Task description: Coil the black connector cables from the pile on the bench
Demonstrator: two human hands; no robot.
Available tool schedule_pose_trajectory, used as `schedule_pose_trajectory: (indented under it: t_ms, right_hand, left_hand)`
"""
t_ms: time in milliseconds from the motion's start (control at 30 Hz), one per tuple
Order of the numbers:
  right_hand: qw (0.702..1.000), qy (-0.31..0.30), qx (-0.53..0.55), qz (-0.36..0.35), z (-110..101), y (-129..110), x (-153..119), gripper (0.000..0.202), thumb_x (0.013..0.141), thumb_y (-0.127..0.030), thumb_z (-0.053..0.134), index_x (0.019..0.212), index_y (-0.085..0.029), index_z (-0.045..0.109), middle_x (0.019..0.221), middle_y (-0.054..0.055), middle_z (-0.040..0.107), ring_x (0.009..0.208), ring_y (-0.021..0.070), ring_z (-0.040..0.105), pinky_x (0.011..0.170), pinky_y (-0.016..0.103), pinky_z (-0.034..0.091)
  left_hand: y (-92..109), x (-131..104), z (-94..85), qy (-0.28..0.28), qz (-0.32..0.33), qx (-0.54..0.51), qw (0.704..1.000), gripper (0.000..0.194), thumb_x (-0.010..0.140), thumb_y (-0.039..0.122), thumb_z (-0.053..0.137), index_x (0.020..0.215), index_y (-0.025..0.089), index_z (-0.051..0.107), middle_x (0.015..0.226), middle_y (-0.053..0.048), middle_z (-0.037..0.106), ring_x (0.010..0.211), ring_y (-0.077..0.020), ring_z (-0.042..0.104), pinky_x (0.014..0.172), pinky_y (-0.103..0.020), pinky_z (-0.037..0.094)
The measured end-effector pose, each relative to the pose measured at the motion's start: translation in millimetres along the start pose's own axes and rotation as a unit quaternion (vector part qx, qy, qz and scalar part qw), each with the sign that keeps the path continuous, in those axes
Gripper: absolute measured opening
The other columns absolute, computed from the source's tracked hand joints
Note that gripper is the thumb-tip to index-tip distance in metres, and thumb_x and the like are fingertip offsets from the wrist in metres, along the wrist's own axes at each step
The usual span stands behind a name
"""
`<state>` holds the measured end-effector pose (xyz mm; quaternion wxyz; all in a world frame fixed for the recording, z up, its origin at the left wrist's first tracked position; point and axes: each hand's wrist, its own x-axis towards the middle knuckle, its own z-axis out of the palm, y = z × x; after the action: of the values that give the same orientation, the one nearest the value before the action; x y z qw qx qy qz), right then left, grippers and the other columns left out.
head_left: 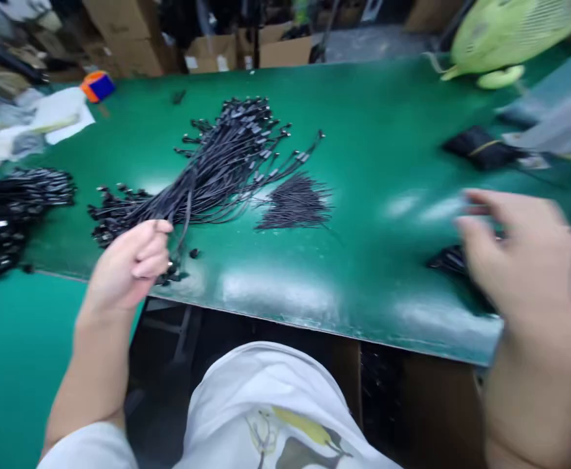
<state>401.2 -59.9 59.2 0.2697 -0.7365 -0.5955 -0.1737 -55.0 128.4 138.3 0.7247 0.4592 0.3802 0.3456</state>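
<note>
My left hand [141, 264] is closed in a pinch at the near end of a long pile of black cables [217, 159]. What sits between its fingers, if anything, is hidden. The cables carry small connectors at both ends and pale tags near the far end. Right of them lies a small heap of short thin black ties [295, 203]. My right hand [514, 254], smeared by motion, hangs over the table's right side with thumb and fingers apart. Below and behind it is a black bundle [448, 260], partly covered by the hand.
The green table [363, 163] has its near edge before my body. Another black cable pile [16, 202] lies left. An orange-and-blue tape roll [97, 86] stands back left. At right are a banded black bundle [480, 148] and a light-green fan [514, 39]. Cardboard boxes [285, 52] stand behind.
</note>
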Motion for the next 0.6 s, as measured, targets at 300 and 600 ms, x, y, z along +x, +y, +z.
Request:
schedule_pose_trajectory:
  t_ms: [300, 600]
  right_hand:
    - [0.908, -0.234, 0.231, -0.261, 176, -287, 131, 0.04, 0.099, -0.031, 0.044, 0.138, -0.02, 0.047, 0.141, 0.014, 0.047, 0.115, 0.0208, 0.057, 0.095, 0.036, 0.05]
    - [0.951, -0.079, 0.142, -0.262, 97, -315, 194, 0.037, 0.105, -0.028, 0.025, 0.114, -0.014, 0.058, 0.113, 0.009, 0.062, 0.107, 0.0194, 0.057, 0.093, 0.034, 0.043]
  left_hand:
    - [-36, -72, 5.5, -0.092, -0.096, 0.043, 0.99, 0.023, 0.092, 0.041, 0.058, 0.093, 0.018, 0.052, 0.055, 0.011, 0.03, 0.038, -0.0007, 0.02, 0.038, -0.013, 0.021]
    - [-53, -70, -66.3, 0.015, -0.016, 0.007, 1.0, 0.027, 0.087, 0.04, 0.065, 0.08, 0.015, 0.06, 0.054, 0.007, 0.038, 0.039, -0.0016, 0.039, 0.04, -0.011, 0.032]
